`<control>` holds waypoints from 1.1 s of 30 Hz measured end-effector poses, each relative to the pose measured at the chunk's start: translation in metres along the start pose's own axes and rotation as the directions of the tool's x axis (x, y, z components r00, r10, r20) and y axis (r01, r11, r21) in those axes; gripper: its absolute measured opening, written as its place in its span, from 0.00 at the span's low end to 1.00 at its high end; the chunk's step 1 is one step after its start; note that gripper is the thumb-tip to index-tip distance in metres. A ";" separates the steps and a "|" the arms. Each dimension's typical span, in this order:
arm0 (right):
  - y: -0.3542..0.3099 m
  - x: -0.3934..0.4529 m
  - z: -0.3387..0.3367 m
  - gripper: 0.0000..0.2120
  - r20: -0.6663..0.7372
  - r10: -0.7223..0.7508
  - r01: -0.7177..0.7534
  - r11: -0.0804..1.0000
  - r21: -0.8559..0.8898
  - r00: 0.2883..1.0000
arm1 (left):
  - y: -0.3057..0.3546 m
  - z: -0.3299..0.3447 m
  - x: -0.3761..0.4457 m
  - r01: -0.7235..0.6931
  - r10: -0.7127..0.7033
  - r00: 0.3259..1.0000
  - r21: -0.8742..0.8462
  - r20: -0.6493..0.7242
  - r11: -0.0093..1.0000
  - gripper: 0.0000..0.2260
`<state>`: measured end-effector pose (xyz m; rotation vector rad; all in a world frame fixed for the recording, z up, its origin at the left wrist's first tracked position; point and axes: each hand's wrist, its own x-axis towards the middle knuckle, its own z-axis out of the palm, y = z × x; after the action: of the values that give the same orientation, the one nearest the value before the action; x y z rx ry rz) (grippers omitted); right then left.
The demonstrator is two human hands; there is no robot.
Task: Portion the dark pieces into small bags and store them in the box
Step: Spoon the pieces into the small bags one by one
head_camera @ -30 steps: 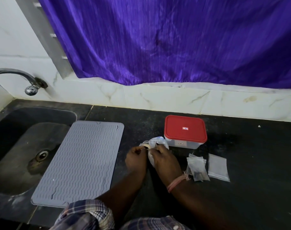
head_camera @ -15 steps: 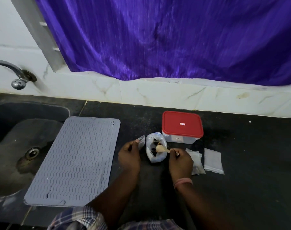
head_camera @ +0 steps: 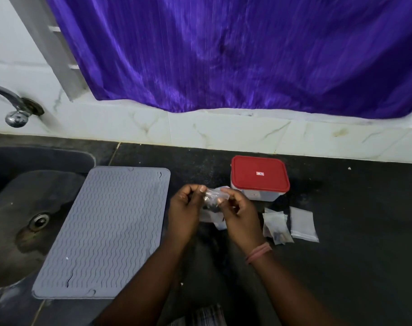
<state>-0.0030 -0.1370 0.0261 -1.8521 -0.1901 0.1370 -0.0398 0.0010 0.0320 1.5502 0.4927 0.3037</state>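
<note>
Head view: a small bag (head_camera: 214, 196) with dark pieces (head_camera: 210, 206) in its lower part is held up over the desk (head_camera: 341, 267), pinched at its top edge between both hands. The left hand (head_camera: 185, 212) has its fingers curled and grips the bag's left corner; the right hand (head_camera: 239, 216) is likewise curled and grips the right corner. Sealing of this portion is judged to be the step in hand. Under the hands, part of a larger clear bag (head_camera: 212, 217) lies on the desk; its contents cannot be made out. Right of the hands, a filled bag (head_camera: 276, 229) with dark bits lies flat, and just beside it an empty-looking bag (head_camera: 302, 223). Farther back the box (head_camera: 259, 177) stands with its red lid on. At least one portion looks finished; nothing appears stored yet, since the box is closed. Sealing, further portions and loading the box are judged to remain.
</note>
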 end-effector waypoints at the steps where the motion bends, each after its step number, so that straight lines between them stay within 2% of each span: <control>1: -0.002 -0.001 -0.003 0.07 -0.023 -0.032 0.033 0.999 0.015 0.999 | -0.002 0.002 -0.001 -0.005 0.005 1.000 -0.015 -0.011 1.000 0.07; 3: -0.003 -0.004 -0.014 0.07 -0.037 -0.101 0.102 0.995 0.009 0.994 | -0.004 0.010 -0.007 -0.005 0.003 1.000 -0.063 -0.027 0.998 0.07; 5: -0.003 -0.004 -0.026 0.12 -0.032 -0.135 0.135 0.991 -0.005 0.990 | -0.003 0.023 -0.016 -0.007 0.005 1.000 -0.082 -0.022 0.997 0.07; 8: 0.000 -0.004 -0.037 0.15 -0.120 -0.142 0.139 0.990 -0.031 0.983 | 0.001 0.041 -0.026 -0.039 0.039 0.999 -0.062 -0.003 0.997 0.07; 11: 0.000 -0.011 -0.044 0.12 -0.087 -0.256 0.249 0.965 -0.087 0.963 | 0.001 0.052 -0.022 -0.042 0.031 0.993 -0.093 -0.114 0.995 0.06; 13: -0.001 -0.006 -0.054 0.12 -0.138 -0.272 0.262 0.961 -0.086 0.952 | 0.005 0.058 -0.023 -0.068 0.052 0.988 -0.113 -0.145 0.991 0.06; 15: -0.001 0.005 -0.067 0.11 -0.233 -0.221 0.212 0.975 -0.063 0.947 | 0.012 0.069 -0.028 -0.125 0.117 0.987 -0.074 -0.109 0.989 0.06; 17: -0.006 0.012 -0.074 0.11 -0.252 -0.174 0.176 0.984 -0.016 0.952 | 0.017 0.079 -0.031 -0.133 0.133 0.991 -0.090 -0.004 0.987 0.04; 20: -0.015 0.010 -0.071 0.13 -0.239 -0.137 0.159 0.984 0.074 0.961 | 0.013 0.086 -0.026 -0.014 0.043 0.987 -0.181 0.157 0.983 0.14; 23: -0.018 0.014 -0.072 0.10 -0.212 -0.033 0.078 0.975 0.206 0.977 | 0.009 0.088 -0.027 0.100 -0.023 0.961 -0.269 0.276 0.958 0.14; 28: -0.023 0.030 -0.090 0.04 -0.036 0.075 -0.060 0.945 0.322 0.997 | 0.007 0.087 -0.016 0.162 -0.102 0.969 -0.265 0.224 0.951 0.10; 30: -0.020 0.035 -0.094 0.05 -0.107 0.004 0.018 0.979 0.204 0.994 | 0.007 0.086 -0.010 0.200 -0.128 0.959 -0.280 0.255 0.939 0.11; 33: -0.013 0.036 -0.095 0.05 -0.190 -0.213 0.194 0.974 -0.118 0.958 | 0.005 0.089 -0.009 0.250 -0.138 0.934 -0.327 0.329 0.911 0.12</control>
<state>0.0493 -0.2151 0.0654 -1.9181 -0.2489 -0.2062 -0.0044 -0.0813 0.0335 1.1450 0.3266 -0.0023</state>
